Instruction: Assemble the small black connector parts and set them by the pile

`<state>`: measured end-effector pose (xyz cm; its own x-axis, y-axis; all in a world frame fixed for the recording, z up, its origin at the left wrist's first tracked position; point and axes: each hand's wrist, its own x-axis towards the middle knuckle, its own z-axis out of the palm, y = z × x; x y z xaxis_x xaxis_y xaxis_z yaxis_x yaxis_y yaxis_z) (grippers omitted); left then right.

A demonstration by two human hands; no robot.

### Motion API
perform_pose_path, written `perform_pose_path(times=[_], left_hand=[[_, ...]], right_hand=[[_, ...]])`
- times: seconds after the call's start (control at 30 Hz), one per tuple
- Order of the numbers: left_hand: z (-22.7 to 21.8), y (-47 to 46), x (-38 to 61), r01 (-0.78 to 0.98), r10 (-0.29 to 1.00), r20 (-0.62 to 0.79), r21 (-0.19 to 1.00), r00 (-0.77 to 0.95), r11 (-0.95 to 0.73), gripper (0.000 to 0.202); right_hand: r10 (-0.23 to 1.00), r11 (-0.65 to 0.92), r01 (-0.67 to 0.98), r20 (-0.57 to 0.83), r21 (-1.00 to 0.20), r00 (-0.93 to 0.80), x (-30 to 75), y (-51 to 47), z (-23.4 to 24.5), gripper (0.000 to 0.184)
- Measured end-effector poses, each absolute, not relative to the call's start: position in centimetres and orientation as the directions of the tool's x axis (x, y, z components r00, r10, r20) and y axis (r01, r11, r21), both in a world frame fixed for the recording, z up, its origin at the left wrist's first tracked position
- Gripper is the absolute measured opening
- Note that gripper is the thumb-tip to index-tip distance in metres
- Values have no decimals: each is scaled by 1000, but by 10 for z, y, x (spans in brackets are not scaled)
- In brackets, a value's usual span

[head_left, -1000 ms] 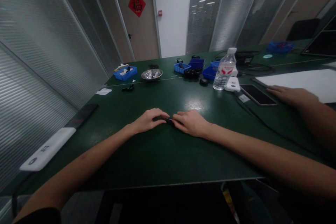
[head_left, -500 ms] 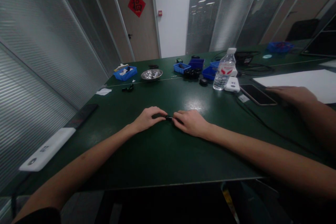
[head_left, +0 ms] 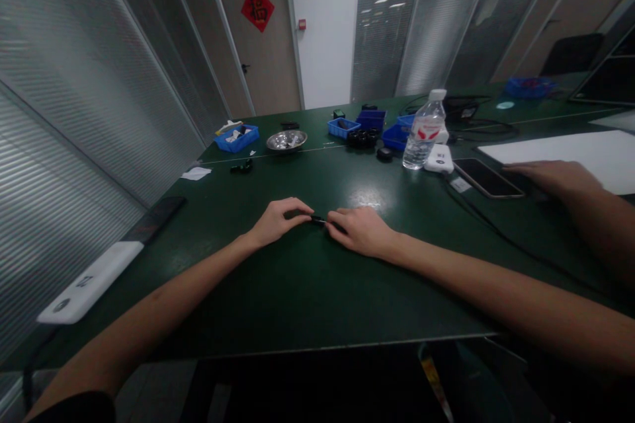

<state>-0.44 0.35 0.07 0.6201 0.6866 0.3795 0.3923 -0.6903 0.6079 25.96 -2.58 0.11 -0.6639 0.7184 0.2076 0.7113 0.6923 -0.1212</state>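
Between my two hands, low over the dark green table (head_left: 278, 291), is a small slim black piece with a shiny metallic part (head_left: 318, 219); its kind is too small to make out. My left hand (head_left: 280, 221) pinches its left end between thumb and fingertips. At the other end, my right hand (head_left: 361, 230) is closed, its fingertips gripping the metallic part. The fingers hide part of the piece.
A water bottle (head_left: 425, 132), a phone (head_left: 488, 178) and a co-worker's hand (head_left: 558, 178) lie to the right. Farther back are a metal bowl (head_left: 286, 149), a blue basket (head_left: 237, 140) and small black parts (head_left: 241, 166). A white power bank (head_left: 92, 283) sits at left.
My left hand has shifted very slightly up and left, and more of the small piece shows between the hands. My right hand stays almost where it was.
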Motion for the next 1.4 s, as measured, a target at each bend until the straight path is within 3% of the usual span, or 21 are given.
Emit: perform_pose_path(times=[0.2, 0.7, 1.4], left_hand=[[2, 4, -4, 389, 682, 430, 588, 592, -709, 20], [-1, 8, -6, 414, 715, 358, 625, 601, -661, 23], [-2, 8, -8, 466, 756, 360, 619, 547, -632, 23]], right_hand=[[718, 692, 713, 210, -115, -663, 260, -27, 3, 34], [719, 693, 708, 204, -137, -664, 260, -27, 3, 34], [712, 700, 703, 206, -128, -672, 260, -27, 5, 33]])
